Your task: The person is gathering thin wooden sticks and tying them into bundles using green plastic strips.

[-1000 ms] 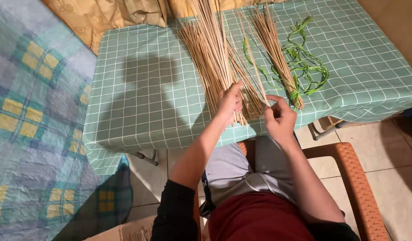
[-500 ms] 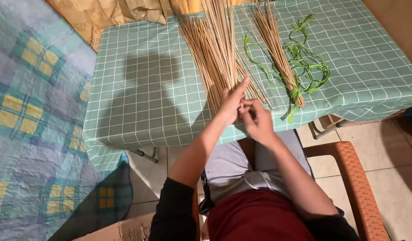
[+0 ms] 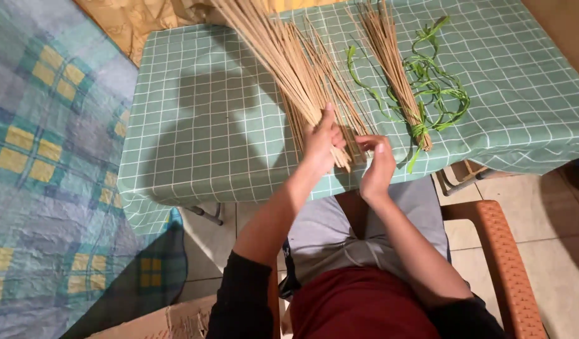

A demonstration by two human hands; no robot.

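Observation:
A big sheaf of thin tan sticks (image 3: 283,63) lies across a table covered by a green checked cloth (image 3: 201,125). My left hand (image 3: 319,143) is closed around the sheaf's near end at the table's front edge. My right hand (image 3: 376,164) is right beside it, fingers pinched on the tips of a few sticks from the same sheaf. To the right lies a smaller bundle of sticks (image 3: 395,69), tied near its lower end with a green strip (image 3: 420,129).
Loose green strips (image 3: 440,81) curl on the cloth beside the tied bundle. An orange plastic chair (image 3: 503,257) holds me at the table's front. A blue and yellow plaid blanket (image 3: 45,176) covers the left. A cardboard box (image 3: 158,320) sits at the bottom.
My right hand moved left from the tied bundle to join my left hand at the big sheaf's end. My left hand closed tighter on the sheaf.

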